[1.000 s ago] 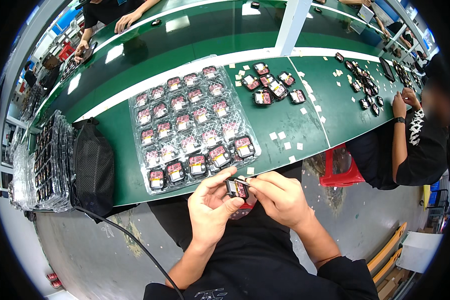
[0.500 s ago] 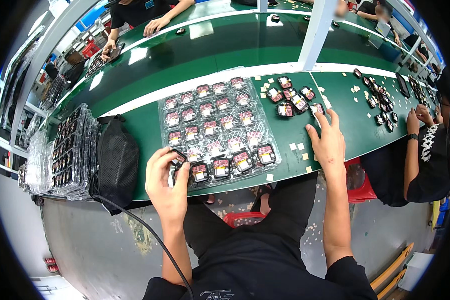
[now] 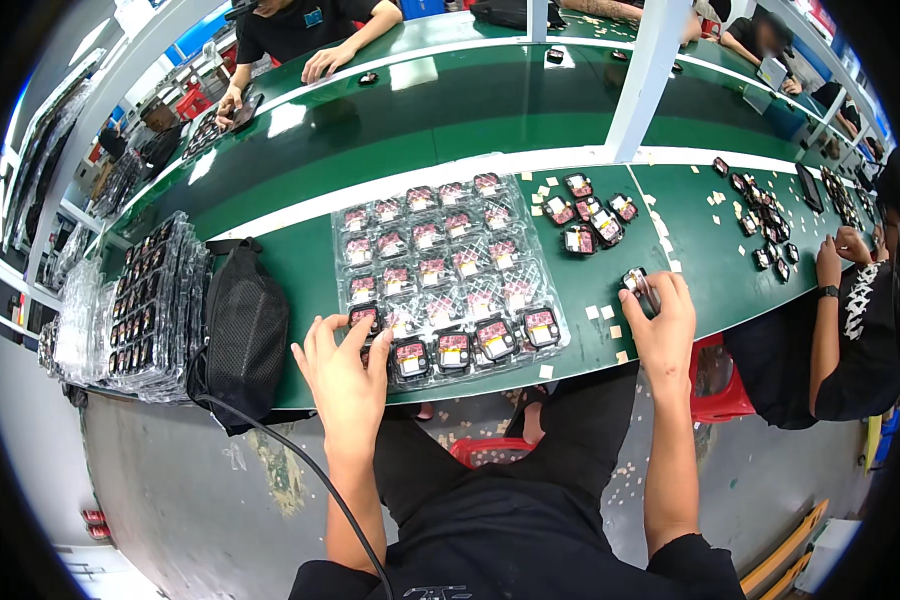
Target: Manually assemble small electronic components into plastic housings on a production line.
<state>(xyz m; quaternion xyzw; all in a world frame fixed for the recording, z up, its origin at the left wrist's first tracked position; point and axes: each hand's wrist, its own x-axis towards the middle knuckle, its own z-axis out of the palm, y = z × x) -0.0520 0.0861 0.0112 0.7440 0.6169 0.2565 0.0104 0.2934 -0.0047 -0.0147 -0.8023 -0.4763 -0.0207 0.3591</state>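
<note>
A clear plastic blister tray [image 3: 558, 318] lies before me on the green table, its pockets marked with pink labels. Along its near rows sit small black rounded-square cases with pink-and-white faces, such as one case [image 3: 452, 350]. My left hand [image 3: 345, 378] is at the tray's near left corner, fingers spread, its fingertips beside another black case [image 3: 364, 319] in the left column. Between the thumb and fingers of my right hand [image 3: 663, 325], a black case [image 3: 634, 280] is pinched above the table, right of the tray. Its lower part is hidden by the fingers.
A loose cluster of black cases [image 3: 604, 226] lies beyond my right hand, with small cream paper squares [image 3: 592, 312] scattered around. At left stand a black mesh bag [image 3: 245, 325] and stacked filled trays [image 3: 150, 310]. A white post [image 3: 642, 100] rises behind. Co-workers sit right and across.
My right hand has drawn the case away from the cluster, toward me. At the tray's left column, my left fingers have spread and the case there now lies flatter. The view has shifted slightly.
</note>
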